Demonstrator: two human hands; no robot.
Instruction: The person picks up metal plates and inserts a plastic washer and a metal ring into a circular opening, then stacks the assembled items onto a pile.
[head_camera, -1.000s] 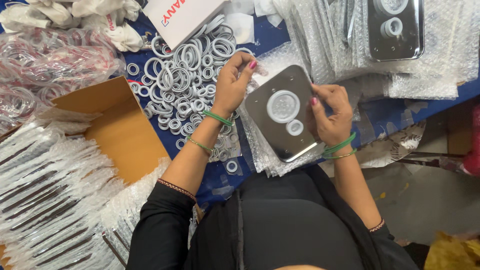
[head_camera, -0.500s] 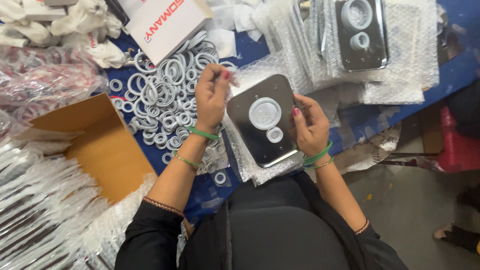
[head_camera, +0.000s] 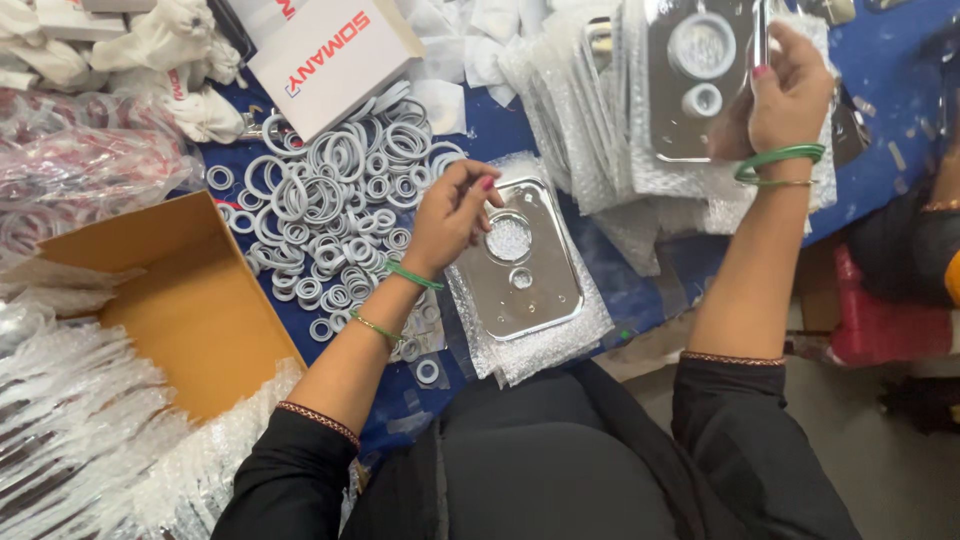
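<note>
2 hands work: left hand (head_camera: 450, 215) pinches above the chrome plate (head_camera: 525, 265) near the worktop's front edge; right hand (head_camera: 785, 90) grips another plate (head_camera: 700, 85).

I see a blue-covered table (head_camera: 520, 125) bearing a pile of white rings (head_camera: 330, 200), an open cardboard box (head_camera: 190, 300), bubble-wrap sheets (head_camera: 600, 110), 1 chrome plate (head_camera: 525, 260), and a white carton (head_camera: 325, 55).

Bright even light, soft shadows, sharp focus
</note>
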